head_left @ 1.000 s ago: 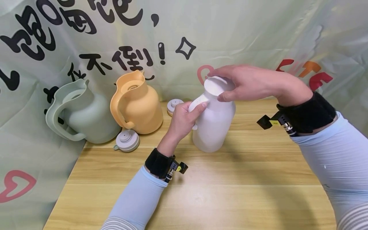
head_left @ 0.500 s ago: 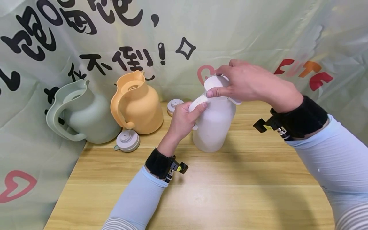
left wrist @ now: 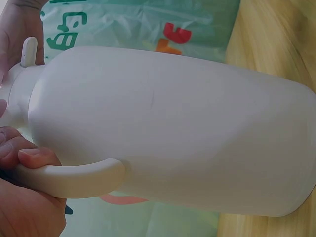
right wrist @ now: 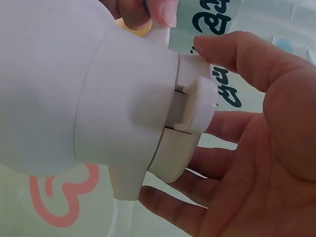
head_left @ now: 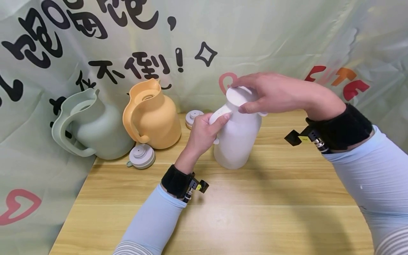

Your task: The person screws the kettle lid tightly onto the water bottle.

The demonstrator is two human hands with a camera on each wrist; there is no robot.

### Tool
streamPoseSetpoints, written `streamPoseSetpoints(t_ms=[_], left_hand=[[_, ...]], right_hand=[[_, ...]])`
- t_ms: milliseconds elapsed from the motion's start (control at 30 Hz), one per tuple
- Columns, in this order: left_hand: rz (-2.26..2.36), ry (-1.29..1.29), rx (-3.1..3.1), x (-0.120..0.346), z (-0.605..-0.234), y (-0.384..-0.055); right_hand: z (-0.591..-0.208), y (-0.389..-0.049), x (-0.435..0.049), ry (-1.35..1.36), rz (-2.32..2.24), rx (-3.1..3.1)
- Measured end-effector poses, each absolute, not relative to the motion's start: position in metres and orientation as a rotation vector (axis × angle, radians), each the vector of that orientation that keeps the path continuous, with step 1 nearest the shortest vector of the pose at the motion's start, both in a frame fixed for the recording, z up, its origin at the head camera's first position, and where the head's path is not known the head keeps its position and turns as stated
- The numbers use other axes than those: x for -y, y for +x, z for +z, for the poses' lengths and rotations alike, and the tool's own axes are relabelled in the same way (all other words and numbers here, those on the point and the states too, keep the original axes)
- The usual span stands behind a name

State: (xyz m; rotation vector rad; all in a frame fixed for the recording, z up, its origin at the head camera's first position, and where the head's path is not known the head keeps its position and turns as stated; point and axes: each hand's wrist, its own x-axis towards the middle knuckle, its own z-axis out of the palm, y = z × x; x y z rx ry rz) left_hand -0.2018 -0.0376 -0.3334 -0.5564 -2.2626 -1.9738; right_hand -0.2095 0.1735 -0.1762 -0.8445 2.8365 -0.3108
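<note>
perhaps steadying the white jug [head_left: 238, 141], the left hand [head_left: 204, 131] grips its handle [head_left: 220, 112] — atop it, the right hand [head_left: 275, 91] curves fingers around the lid [head_left: 237, 96].

The left hand [left wrist: 30, 207] grips the handle [left wrist: 89, 180] of a white jug [left wrist: 168, 131]; the right hand [left wrist: 20, 24] touches its top [left wrist: 24, 91]. Farther is a printed cloth [left wrist: 126, 22].

In the head view, the worktop [head_left: 242, 216] is faced forward and downward from above, with the printed backdrop [head_left: 267, 39] beyond. In the left wrist view, the side of the white jug [head_left: 237, 141] is seen close up, top toward the left edge; in the right wrist view, its neck [right wrist: 118, 98] and lid [right wrist: 170, 153] are closely faced. Jug, backdrop and parts of left hand [head_left: 204, 131] and right hand [head_left: 269, 91] are shared by all.
</note>
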Motion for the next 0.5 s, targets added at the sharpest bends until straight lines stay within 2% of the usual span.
streamPoseSetpoints(t_ms=[500], left_hand=[[-1.949, -0.583, 2.257, 0.037, -0.334, -0.202]], right_hand=[[-0.182, -0.211, -0.163, -0.567, -0.163, -3.009]])
